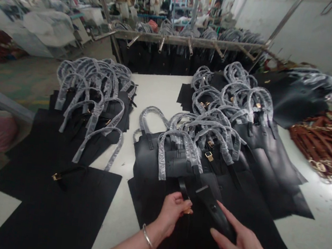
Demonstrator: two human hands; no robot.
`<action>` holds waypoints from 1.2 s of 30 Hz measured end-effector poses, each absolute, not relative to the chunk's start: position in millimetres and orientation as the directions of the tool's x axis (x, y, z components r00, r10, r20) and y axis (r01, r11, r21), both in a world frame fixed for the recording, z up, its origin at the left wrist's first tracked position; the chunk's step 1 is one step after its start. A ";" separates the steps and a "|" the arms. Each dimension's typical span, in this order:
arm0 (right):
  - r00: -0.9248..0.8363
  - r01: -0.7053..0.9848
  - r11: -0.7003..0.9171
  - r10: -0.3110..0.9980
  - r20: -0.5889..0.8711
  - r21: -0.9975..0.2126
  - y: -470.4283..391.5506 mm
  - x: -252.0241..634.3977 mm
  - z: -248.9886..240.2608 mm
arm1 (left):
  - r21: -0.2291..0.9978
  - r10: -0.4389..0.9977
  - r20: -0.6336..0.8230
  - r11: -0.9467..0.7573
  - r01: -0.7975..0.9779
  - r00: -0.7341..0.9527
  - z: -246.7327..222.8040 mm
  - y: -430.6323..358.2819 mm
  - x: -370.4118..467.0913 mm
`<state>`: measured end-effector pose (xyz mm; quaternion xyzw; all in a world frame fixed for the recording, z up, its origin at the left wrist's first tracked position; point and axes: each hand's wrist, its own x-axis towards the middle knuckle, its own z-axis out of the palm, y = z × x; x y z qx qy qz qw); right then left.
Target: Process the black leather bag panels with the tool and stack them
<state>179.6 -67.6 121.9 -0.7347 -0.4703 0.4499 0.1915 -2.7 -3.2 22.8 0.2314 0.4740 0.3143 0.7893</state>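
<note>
My left hand [172, 213], with a bangle on the wrist, is closed in a pinch on the end of a short black strap [183, 188]. A bit of gold metal shows at its fingertips. My right hand [239, 239] is wrapped round a black hair clipper [216, 212], its head pointing up and left, close to the strap. Both hands are over a flat black bag panel [145, 198]. Handles in clear wrap [162, 160] rise from the panel's far edge. Just beyond the clipper, a gold buckle [209, 156] lies on another panel.
On the left of the white table [151, 85] overlap more black panels [51, 211] with wrapped handles. Brown straps with gold hardware [325, 142] are heaped at right. Behind the table, a metal rack [190, 42] holds hanging bags, its prongs jutting toward me.
</note>
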 end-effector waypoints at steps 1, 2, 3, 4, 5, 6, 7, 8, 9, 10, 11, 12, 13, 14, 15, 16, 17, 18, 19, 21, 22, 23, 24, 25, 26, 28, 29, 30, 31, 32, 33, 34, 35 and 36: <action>0.118 0.515 -0.500 0.846 -0.521 -0.696 -68.1 178.4 125.1 | 0.692 0.744 -0.575 0.664 -0.284 0.340 22.4 -3.7 -0.9; 0.086 0.513 -0.520 0.823 -0.562 -0.683 -68.1 175.9 127.3 | 0.722 0.775 -0.532 0.626 -0.295 0.342 22.6 -4.0 -0.1; 0.057 0.509 -0.539 0.799 -0.598 -0.671 -67.5 172.7 128.7 | 0.754 0.803 -0.479 0.583 -0.304 0.354 23.3 -4.2 -0.4; 0.032 0.502 -0.554 0.780 -0.625 -0.665 -66.2 168.9 129.3 | 0.785 0.826 -0.423 0.539 -0.305 0.372 24.1 -4.3 -1.5; 0.015 0.492 -0.566 0.765 -0.644 -0.661 -64.2 165.1 129.1 | 0.814 0.840 -0.372 0.500 -0.296 0.395 24.6 -4.4 -3.2; 0.002 0.484 -0.575 0.755 -0.656 -0.660 -61.6 161.6 128.2 | 0.839 0.846 -0.333 0.468 -0.279 0.418 24.8 -4.3 -5.2; -0.004 0.481 -0.579 0.750 -0.662 -0.659 -58.6 158.5 126.8 | 0.857 0.846 -0.308 0.446 -0.259 0.436 24.5 -4.2 -7.1; -0.002 0.482 -0.575 0.754 -0.657 -0.661 -55.4 156.1 125.1 | 0.869 0.846 -0.297 0.432 -0.242 0.444 23.7 -3.9 -8.8; 0.009 0.488 -0.565 0.765 -0.643 -0.665 -52.3 154.4 123.2 | 0.876 0.847 -0.294 0.424 -0.230 0.443 22.5 -3.3 -10.1; 0.025 0.498 -0.550 0.782 -0.623 -0.670 -49.5 153.4 121.6 | 0.878 0.850 -0.298 0.423 -0.223 0.435 21.4 -2.5 -11.1; 0.039 0.510 -0.534 0.797 -0.602 -0.674 -47.4 152.8 120.2 | 0.878 0.854 -0.307 0.424 -0.222 0.420 20.5 -1.5 -11.9; 0.043 0.520 -0.521 0.807 -0.589 -0.677 -46.0 152.5 119.3 | 0.878 0.861 -0.313 0.423 -0.225 0.401 20.0 -0.3 -12.6; 0.037 0.526 -0.516 0.808 -0.588 -0.676 -45.2 152.5 118.9 | 0.880 0.868 -0.314 0.418 -0.226 0.385 20.1 0.8 -13.4; 0.019 0.528 -0.518 0.800 -0.600 -0.673 -45.0 152.4 118.8 | 0.886 0.874 -0.308 0.407 -0.221 0.375 20.8 1.8 -14.3; -0.003 0.526 -0.524 0.787 -0.617 -0.670 -44.9 152.2 118.9 | 0.895 0.878 -0.296 0.392 -0.212 0.375 22.0 2.6 -15.3; -0.022 0.522 -0.531 0.774 -0.633 -0.668 -44.5 152.0 119.1 | 0.903 0.878 -0.285 0.381 -0.198 0.384 23.3 3.3 -16.4; -0.030 0.521 -0.532 0.770 -0.637 -0.668 -43.6 152.0 119.2 | 0.907 0.872 -0.283 0.379 -0.183 0.400 24.7 3.7 -17.3; -0.016 0.524 -0.529 0.778 -0.628 -0.668 -41.8 152.4 119.3 | 0.904 0.862 -0.297 0.392 -0.171 0.410 26.0 4.1 -18.0; 0.020 0.532 -0.522 0.795 -0.607 -0.666 -39.2 153.3 119.4 | 0.893 0.852 -0.324 0.419 -0.164 0.411 26.9 4.5 -18.3; 0.129 0.551 -0.515 0.830 -0.543 -0.657 -33.3 157.6 120.0 | 0.862 0.836 -0.390 0.479 -0.167 0.386 28.0 5.6 -18.1; 0.176 0.556 -0.519 0.837 -0.518 -0.649 -31.1 160.4 120.9 | 0.850 0.832 -0.415 0.499 -0.169 0.367 28.2 6.1 -17.5; 0.201 0.554 -0.527 0.836 -0.510 -0.645 -30.0 163.0 122.1 | 0.846 0.833 -0.430 0.506 -0.168 0.348 28.1 6.5 -16.8; 0.197 0.544 -0.536 0.830 -0.522 -0.646 -30.3 164.8 123.5 | 0.849 0.837 -0.431 0.503 -0.162 0.336 27.8 6.7 -15.8; 0.163 0.530 -0.540 0.822 -0.546 -0.654 -31.8 165.3 124.9 | 0.861 0.842 -0.420 0.488 -0.146 0.338 27.3 6.4 -14.7; 0.112 0.514 -0.539 0.814 -0.570 -0.668 -34.2 164.3 126.0 | 0.876 0.847 -0.402 0.466 -0.122 0.349 26.4 5.8 -13.5; 0.025 0.483 -0.520 0.812 -0.583 -0.704 -38.9 159.5 126.8 | 0.908 0.848 -0.359 0.414 -0.064 0.390 24.1 3.7 -11.6; 0.016 0.474 -0.506 0.824 -0.567 -0.721 -40.2 157.6 126.6 | 0.921 0.844 -0.341 0.389 -0.033 0.414 22.8 2.7 -11.5; 0.043 0.473 -0.492 0.841 -0.539 -0.730 -40.3 157.7 126.1 | 0.931 0.840 -0.327 0.364 -0.002 0.432 21.4 2.4 -12.5; 0.103 0.480 -0.483 0.860 -0.499 -0.733 -39.8 160.8 125.6 | 0.941 0.844 -0.316 0.336 0.032 0.434 20.1 3.0 -14.8; 0.187 0.488 -0.489 0.867 -0.461 -0.723 -39.2 167.6 125.4 | 0.950 0.854 -0.305 0.301 0.080 0.421 18.7 5.0 -18.6; 0.291 0.483 -0.520 0.854 -0.431 -0.705 -39.6 178.2 125.9 | 0.957 0.871 -0.290 0.251 0.148 0.397 17.1 8.5 -24.0; 0.366 0.459 -0.553 0.831 -0.420 -0.695 -41.9 191.9 127.0 | 0.953 0.896 -0.266 0.189 0.238 0.354 15.1 13.5 -30.8; 0.427 0.442 -0.578 0.808 -0.406 -0.685 -46.8 207.4 129.0 | 0.929 0.923 -0.233 0.117 0.351 0.307 12.7 19.5 -38.7; 0.466 0.439 -0.598 0.790 -0.399 -0.671 -54.6 223.3 131.6 | 0.882 0.947 -0.187 0.045 0.469 0.260 9.9 26.0 -47.3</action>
